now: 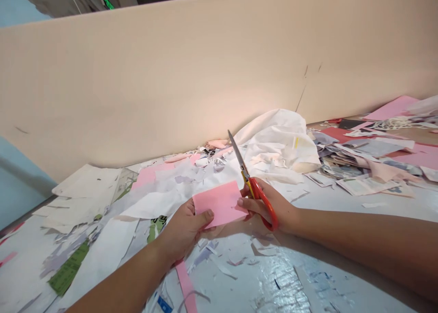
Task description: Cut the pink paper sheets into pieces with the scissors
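Note:
A pink piece of paper (221, 204) is held up between both hands over the littered table. My left hand (188, 226) grips its left edge, thumb on top and fingers underneath. At its right edge, my right hand (267, 201) pinches the paper with the thumb. That same hand also carries scissors (260, 195) with red handles, their blades pointing up and away from the paper. The blades look closed. A long pink strip (186, 285) lies below my left wrist.
White crumpled sheeting (277, 139) lies against the beige partition (171, 75). Stacked paper scraps (359, 162) cover the right side. White sheets (89, 190) and green printed pieces (70, 267) lie at left. Small cuttings are scattered across the pale tabletop (246, 285).

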`<state>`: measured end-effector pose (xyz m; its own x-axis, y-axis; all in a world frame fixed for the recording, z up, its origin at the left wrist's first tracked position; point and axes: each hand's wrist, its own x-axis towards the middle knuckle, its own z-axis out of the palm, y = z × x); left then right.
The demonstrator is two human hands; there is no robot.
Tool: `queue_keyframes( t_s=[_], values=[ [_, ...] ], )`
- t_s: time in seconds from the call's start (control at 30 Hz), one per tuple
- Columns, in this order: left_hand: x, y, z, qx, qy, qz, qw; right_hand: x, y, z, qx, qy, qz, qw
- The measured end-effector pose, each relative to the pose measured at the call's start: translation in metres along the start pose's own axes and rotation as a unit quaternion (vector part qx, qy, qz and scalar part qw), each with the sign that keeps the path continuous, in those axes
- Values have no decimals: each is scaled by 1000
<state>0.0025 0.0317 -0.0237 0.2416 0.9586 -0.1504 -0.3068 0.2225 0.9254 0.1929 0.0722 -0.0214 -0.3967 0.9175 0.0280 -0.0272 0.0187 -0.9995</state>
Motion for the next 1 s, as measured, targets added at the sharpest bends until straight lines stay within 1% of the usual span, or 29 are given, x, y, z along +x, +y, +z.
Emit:
queue_keyframes(
  t_s=[0.1, 0.17, 0.27, 0.43, 0.53, 0.6, 0.7, 0.83, 1.0],
  values=[
    [0, -1, 1, 0, -3, 4, 1000, 1, 3, -1, 9, -35, 3, 999],
    [-1, -2, 0, 1, 4, 4, 1000, 2, 5, -1, 16, -47, 4, 999],
    [-2, -2, -2, 1, 17, 1, 1000, 2, 6, -1, 19, -45, 9, 999],
    [-4, -3, -2, 6, 37, 11, 999, -1, 3, 0, -33, -29, 30, 999],
    [-4, -5, -3, 20, 56, 8, 998, -3, 3, 2, -36, -41, 59, 997],
    [-3, -7, -4, 26, 64, 5, 998, -3, 4, 3, -30, -51, 63, 996],
    [-3, -6, -4, 30, 58, 8, 998, -2, 7, 3, -21, -46, 36, 998],
    [-3, -4, -2, 18, 32, 13, 999, 0, 7, 1, -25, -35, 4, 999],
    [-2, -3, -1, 13, 12, 6, 1000, 0, 8, 0, -27, -46, -8, 999]
  ],
)
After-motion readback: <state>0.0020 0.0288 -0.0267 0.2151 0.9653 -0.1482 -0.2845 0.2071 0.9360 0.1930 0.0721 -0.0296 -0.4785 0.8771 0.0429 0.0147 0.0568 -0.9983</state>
